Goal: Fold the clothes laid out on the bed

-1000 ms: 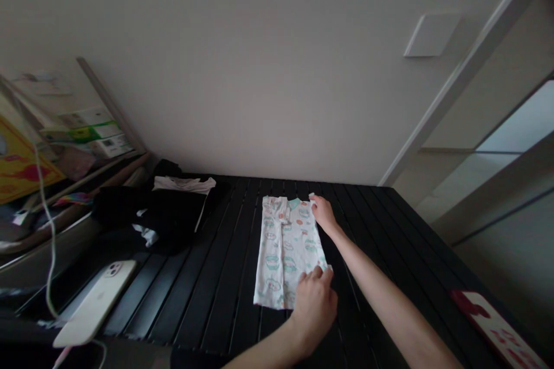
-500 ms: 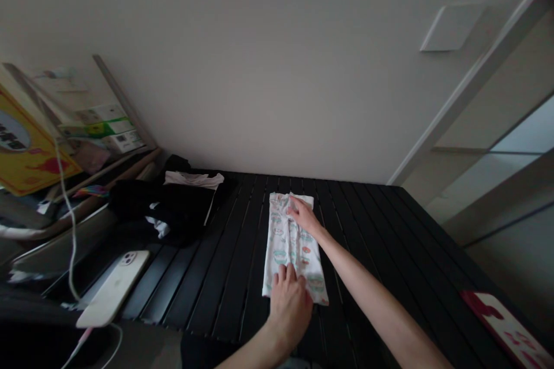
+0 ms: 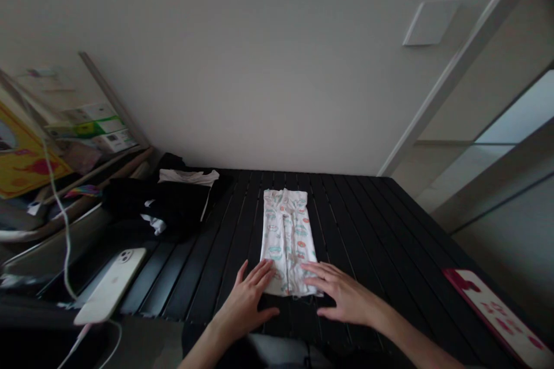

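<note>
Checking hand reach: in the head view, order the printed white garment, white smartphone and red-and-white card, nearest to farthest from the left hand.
1. Printed white garment: mid-table, at the left hand's fingertips.
2. White smartphone: off to the left, near the table's left edge.
3. Red-and-white card: far right, by the table's right edge.

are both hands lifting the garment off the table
No, the garment lies flat on the black table, left hand and right hand open at its near end.

A person's left hand [image 3: 246, 298] and right hand [image 3: 344, 300] are resting open and flat on the near end of a folded white printed baby garment [image 3: 287, 239], which is lying lengthwise on a black slatted table [image 3: 367, 225], beside a pile of dark clothes [image 3: 160, 202].
</note>
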The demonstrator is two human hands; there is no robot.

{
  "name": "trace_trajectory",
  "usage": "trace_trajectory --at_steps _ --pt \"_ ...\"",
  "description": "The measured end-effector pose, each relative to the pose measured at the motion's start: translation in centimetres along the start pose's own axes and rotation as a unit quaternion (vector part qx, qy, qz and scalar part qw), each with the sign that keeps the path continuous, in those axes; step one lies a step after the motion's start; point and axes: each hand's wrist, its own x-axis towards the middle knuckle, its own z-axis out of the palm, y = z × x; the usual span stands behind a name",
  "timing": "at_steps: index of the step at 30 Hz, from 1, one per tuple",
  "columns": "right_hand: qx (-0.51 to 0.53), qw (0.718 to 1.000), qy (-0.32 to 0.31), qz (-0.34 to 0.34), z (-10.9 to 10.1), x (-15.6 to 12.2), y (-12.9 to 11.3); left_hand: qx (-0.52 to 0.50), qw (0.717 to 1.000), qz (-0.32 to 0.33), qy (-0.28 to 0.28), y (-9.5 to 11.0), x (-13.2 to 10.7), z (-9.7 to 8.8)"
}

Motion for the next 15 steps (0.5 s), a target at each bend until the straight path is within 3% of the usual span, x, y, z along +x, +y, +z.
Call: trace_trajectory --at_steps 3,6,11,15 --pt "-0.087 0.996 0.014 -0.024 1.6 -1.1 -0.8 0.011 1.0 0.018 0.009 0.2 -0.7 0.2" --pt "-0.129 0.991 0.018 -0.041 1.8 -1.4 -1.7 -0.011 0.999 0.029 0.01 0.8 -1.1 0.0" --pt "-0.034 0.999 0.021 0.024 -0.8 -0.6 -2.5 -0.153 0.987 -0.04 0.028 1.6 -1.0 -1.8" --pt "0.021 0.995 0.073 0.069 -3.4 2.2 -1.0 -0.255 0.959 -0.073 0.098 0.2 2.1 -3.5"
